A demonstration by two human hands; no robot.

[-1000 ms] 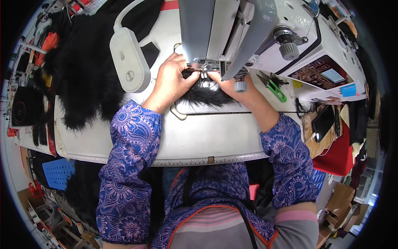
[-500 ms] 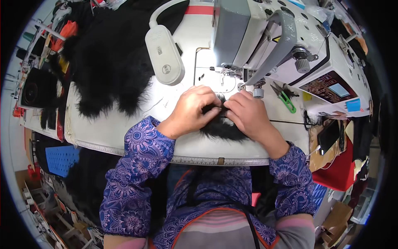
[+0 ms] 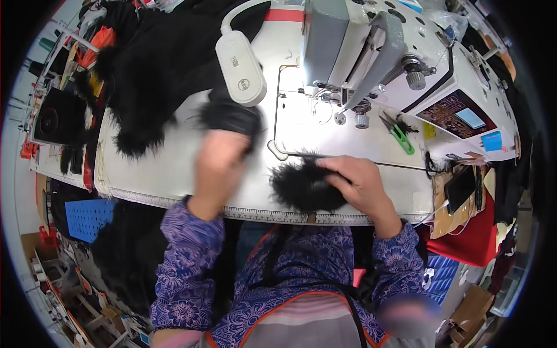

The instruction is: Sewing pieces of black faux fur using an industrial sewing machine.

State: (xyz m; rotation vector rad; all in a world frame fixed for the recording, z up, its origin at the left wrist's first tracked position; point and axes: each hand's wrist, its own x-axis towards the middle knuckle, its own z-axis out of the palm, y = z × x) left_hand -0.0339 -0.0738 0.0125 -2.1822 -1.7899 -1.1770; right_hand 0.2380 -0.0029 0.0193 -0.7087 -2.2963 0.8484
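My right hand [image 3: 360, 181] pinches the upper right edge of a small piece of black fur [image 3: 304, 188], which lies near the table's front edge. My left hand [image 3: 220, 162], smeared by motion, is farther left. It grips another piece of black fur [image 3: 232, 119] just below the lamp head; its fingers are mostly hidden. Behind both hands stands a white and grey sewing machine [image 3: 331, 52], with its presser foot and needle area lit. A large pile of black fur fabric [image 3: 145, 87] covers the left back of the white table [image 3: 191, 174].
A white lamp head [image 3: 241, 69] on a bent arm hangs left of the machine. Green-handled thread snips [image 3: 400, 139] lie to its right. A ruler strip [image 3: 261, 216] runs along the front edge. At the right is a phone [image 3: 460, 190]; a black speaker-like box [image 3: 55, 119] sits far left.
Both hands were together on one fur piece by the needle. Now my right hand has drawn it toward me, and my left has moved left, where another fur piece has shifted from the pile.
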